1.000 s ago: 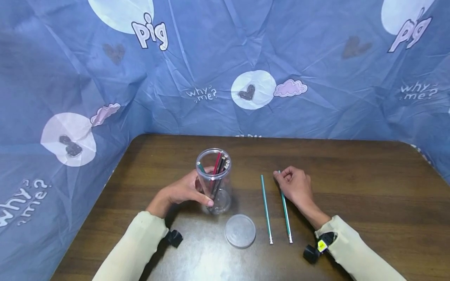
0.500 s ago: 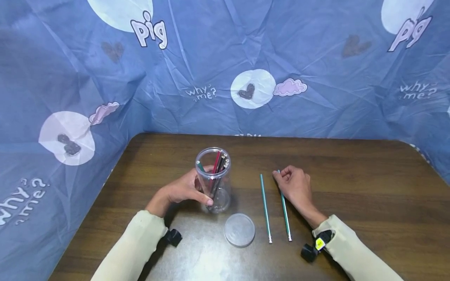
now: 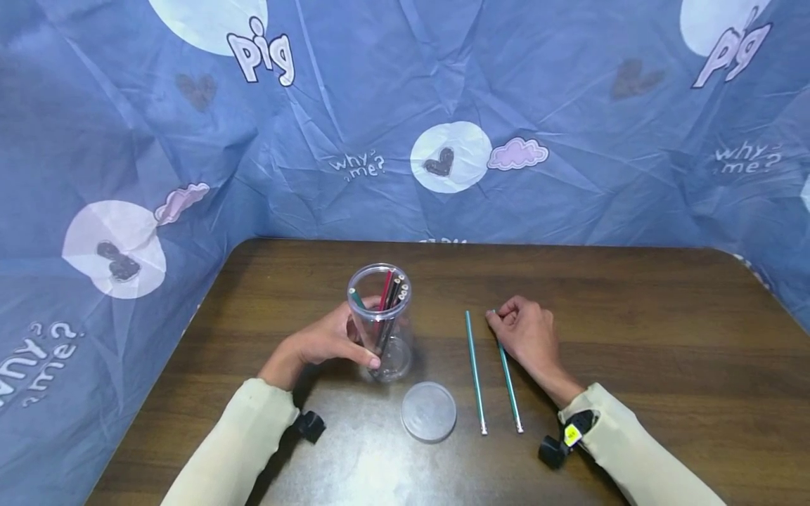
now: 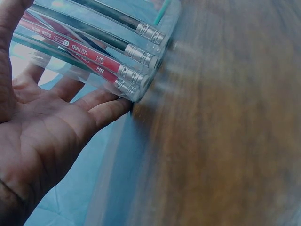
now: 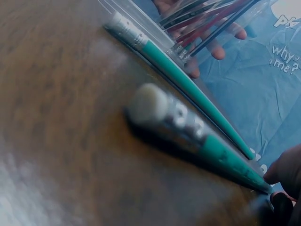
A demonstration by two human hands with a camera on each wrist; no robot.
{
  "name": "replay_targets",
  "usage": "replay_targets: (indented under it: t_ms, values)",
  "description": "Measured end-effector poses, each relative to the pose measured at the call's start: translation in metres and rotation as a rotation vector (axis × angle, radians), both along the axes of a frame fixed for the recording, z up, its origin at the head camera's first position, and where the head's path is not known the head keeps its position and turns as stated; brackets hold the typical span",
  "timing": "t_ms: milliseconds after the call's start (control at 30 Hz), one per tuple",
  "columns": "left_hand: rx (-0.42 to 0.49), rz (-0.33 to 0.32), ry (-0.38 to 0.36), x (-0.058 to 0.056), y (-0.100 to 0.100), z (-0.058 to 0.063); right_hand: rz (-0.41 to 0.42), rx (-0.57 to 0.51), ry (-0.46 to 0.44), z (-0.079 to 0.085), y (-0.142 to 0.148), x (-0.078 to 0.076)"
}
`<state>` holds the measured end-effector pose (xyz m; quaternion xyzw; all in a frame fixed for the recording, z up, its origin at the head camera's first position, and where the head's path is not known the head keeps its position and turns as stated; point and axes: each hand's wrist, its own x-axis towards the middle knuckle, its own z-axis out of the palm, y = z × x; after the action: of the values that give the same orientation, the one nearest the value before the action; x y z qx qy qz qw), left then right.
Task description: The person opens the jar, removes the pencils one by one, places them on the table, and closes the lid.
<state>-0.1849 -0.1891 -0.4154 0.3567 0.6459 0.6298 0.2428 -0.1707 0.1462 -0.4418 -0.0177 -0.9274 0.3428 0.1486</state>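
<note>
Your right hand [image 3: 528, 334]: grip together, thumb and fingers pinching the far end of the outer pencil [image 3: 508, 379]. Its long axis runs from the grip toward you, slanting slightly to the right edge of the counter [image 3: 645, 316]; eraser end nearest you. The right hand is clearly nearer it than the left. Inner pencil [image 3: 474, 372], also green: roughly parallel, just beside it toward the left edge, untouched. Further left, the lid [image 3: 429, 412] lies flat, nearer you than the jar [image 3: 400, 351]. Your left hand [image 3: 329, 341] has its grip clamped round the jar's wall; mouth uncovered, facing up. Contents: red pencils [image 4: 89, 54] and dark pencils [image 4: 94, 30], eraser ends at the base, plus a third green pencil [image 3: 358, 301]. Cannot tell whether the base touches the counter.
</note>
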Motion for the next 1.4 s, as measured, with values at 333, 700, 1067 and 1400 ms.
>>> replay_targets:
  t_ms: [333,700,1067,1400]
  values:
    - [0.016,0.004,-0.003,-0.001,0.001,-0.002,0.024,-0.014,0.025,0.0,0.003,-0.001]
    - [0.004,-0.001,0.006,-0.001,0.004,0.001,0.003,-0.02,0.013,0.003,0.006,-0.002]
    - [0.01,-0.007,0.01,-0.001,0.002,0.005,-0.048,-0.094,-0.03,0.008,0.002,-0.011]
    - [0.017,-0.018,-0.003,0.0,0.0,0.0,-0.062,-0.133,-0.055,0.005,0.0,-0.008]
